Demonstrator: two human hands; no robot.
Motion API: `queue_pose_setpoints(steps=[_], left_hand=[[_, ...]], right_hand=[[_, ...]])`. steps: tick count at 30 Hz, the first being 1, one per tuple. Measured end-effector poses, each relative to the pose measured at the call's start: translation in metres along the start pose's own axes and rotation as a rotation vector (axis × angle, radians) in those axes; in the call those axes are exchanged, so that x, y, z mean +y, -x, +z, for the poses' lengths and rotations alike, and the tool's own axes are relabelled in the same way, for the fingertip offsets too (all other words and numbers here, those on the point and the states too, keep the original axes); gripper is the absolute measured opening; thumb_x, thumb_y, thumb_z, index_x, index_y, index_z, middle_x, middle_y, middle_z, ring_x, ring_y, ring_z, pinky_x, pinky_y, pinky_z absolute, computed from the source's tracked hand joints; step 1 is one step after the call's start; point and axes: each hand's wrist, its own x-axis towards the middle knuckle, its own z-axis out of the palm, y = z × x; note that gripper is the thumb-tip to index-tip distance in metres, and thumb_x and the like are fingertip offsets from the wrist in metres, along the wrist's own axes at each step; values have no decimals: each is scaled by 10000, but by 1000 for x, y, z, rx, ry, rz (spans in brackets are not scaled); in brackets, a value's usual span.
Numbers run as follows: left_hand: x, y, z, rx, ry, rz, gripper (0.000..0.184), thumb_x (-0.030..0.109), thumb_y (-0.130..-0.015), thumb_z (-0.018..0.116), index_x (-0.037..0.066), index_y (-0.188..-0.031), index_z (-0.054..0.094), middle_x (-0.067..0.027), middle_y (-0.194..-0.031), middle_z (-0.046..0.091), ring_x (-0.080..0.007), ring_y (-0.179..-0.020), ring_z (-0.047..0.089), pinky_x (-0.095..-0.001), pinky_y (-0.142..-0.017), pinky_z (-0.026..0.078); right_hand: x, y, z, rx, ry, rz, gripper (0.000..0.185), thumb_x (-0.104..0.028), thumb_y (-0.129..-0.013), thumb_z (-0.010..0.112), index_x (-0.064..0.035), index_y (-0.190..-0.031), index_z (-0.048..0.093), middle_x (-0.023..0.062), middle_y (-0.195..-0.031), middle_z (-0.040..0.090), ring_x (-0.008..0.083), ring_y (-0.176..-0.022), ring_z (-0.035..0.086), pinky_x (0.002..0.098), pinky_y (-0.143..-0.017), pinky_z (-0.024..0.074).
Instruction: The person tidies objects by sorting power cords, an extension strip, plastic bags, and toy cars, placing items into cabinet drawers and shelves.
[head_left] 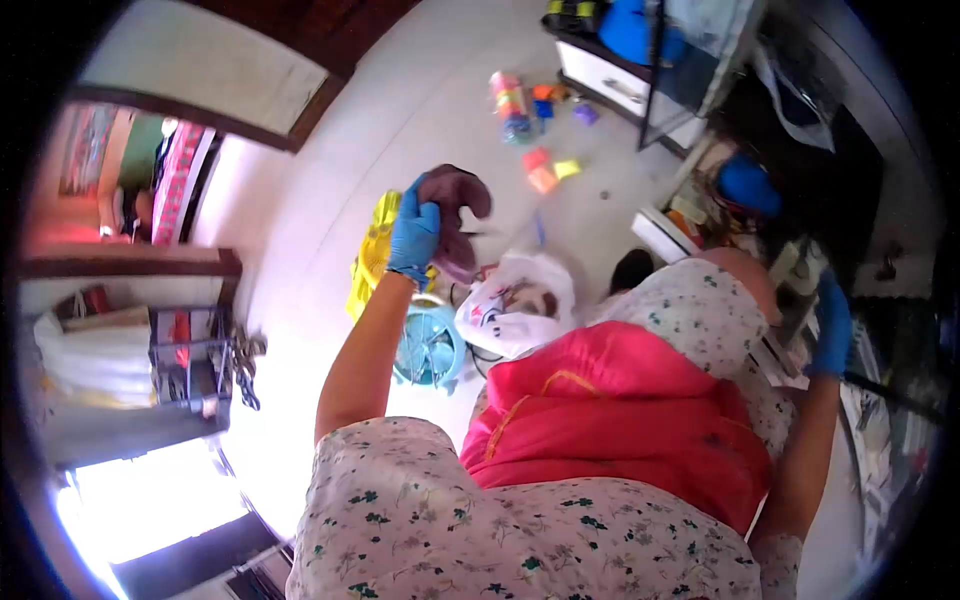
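My left hand (pixel 413 238), in a blue glove, is closed on the edge of a mauve, curved neck pillow (pixel 455 215), held out above the floor. Below it stand a yellow plastic basket-like thing (pixel 375 255), a small light-blue fan (pixel 430 345) and a white plastic bag (pixel 535 290) with something brown inside. My right hand (pixel 832 325), gloved in blue too, hangs at the far right beside the cluttered cabinet (pixel 690 225); its fingers are too dim and turned away to make out.
Colourful blocks (pixel 540 172) and a clear tube of toys (pixel 510 105) lie on the pale floor (pixel 370 130). A white drawer (pixel 605 80) and a glass door (pixel 690 70) stand at upper right. On the left are a doorway (pixel 150 190) and a metal rack (pixel 195 350).
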Motion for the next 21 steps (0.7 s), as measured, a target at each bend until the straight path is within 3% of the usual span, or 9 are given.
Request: queue_pose_setpoints(steps=[4, 6, 7, 8, 10, 13, 17, 18, 21], left_hand=[[11, 10, -68, 148, -77, -263, 389, 294, -862, 545, 0, -1117, 536, -107, -943, 632, -190, -905, 577, -287, -814, 449], [-34, 18, -102, 143, 388, -522, 444, 356, -859, 557, -13, -1104, 540, -94, -935, 636, -177, -879, 583, -287, -788, 459], [-28, 18, -103, 182, 389, -470, 337, 279, -866, 555, 1, -1055, 565, -69, -849, 623, -132, -681, 598, -270, -630, 512], [-51, 22, -105, 205, 425, -489, 337, 279, -866, 555, 1, -1055, 565, -69, -849, 623, -132, -681, 598, -270, -630, 512], [-90, 3, -119, 192, 241, -343, 405, 259, -848, 570, 1, -1156, 520, -99, -991, 623, -183, -908, 580, -288, -807, 453], [-130, -7, -103, 154, 189, 17, 478, 171, -824, 573, 26, -1261, 444, -130, -1116, 563, -209, -1021, 536, -291, -898, 399], [-123, -11, -78, 14, -192, 3, 524, 113, -759, 576, 56, -1264, 448, -176, -1077, 539, -284, -1020, 527, -312, -879, 409], [-169, -17, -64, -38, -256, 95, 588, 116, -743, 581, 64, -1299, 396, -191, -1065, 532, -312, -1005, 526, -333, -871, 415], [-152, 32, -35, -123, -465, 147, 707, 270, -754, 613, 49, -1341, 288, -212, -1104, 517, -352, -1025, 512, -367, -872, 415]], right_hand=[[34, -25, -19, -47, -39, 30, 511, -374, -910, 388, -99, -1340, 368, 80, -1371, 365, 227, -1282, 308, 383, -1051, 218], [16, -17, -6, 30, 17, 91, 515, -381, -910, 382, -103, -1343, 363, 75, -1371, 367, 222, -1277, 315, 383, -1048, 221], [26, -14, -6, 22, 9, 100, 515, -381, -910, 382, -103, -1343, 363, 75, -1371, 367, 222, -1277, 315, 383, -1048, 221], [15, -15, -1, 75, 44, 115, 519, -384, -905, 394, -108, -1343, 365, 71, -1367, 373, 218, -1272, 321, 380, -1044, 223], [21, -8, 2, 128, 53, 150, 522, -388, -900, 407, -114, -1343, 366, 66, -1363, 379, 214, -1266, 328, 378, -1039, 225], [52, -52, -33, 160, 96, 173, 514, -393, -878, 463, -134, -1318, 403, 46, -1333, 414, 192, -1238, 353, 364, -1009, 239], [51, -53, -34, 226, 14, 265, 441, -388, -872, 441, -203, -1272, 464, -48, -1239, 492, 123, -1169, 396, 365, -968, 230], [55, -49, -37, 234, 21, 264, 441, -388, -872, 441, -203, -1272, 464, -48, -1239, 492, 123, -1169, 396, 365, -968, 230], [62, -39, -41, 151, 147, 183, 453, -376, -871, 436, -176, -1276, 464, -39, -1268, 480, 124, -1212, 371, 364, -986, 208]])
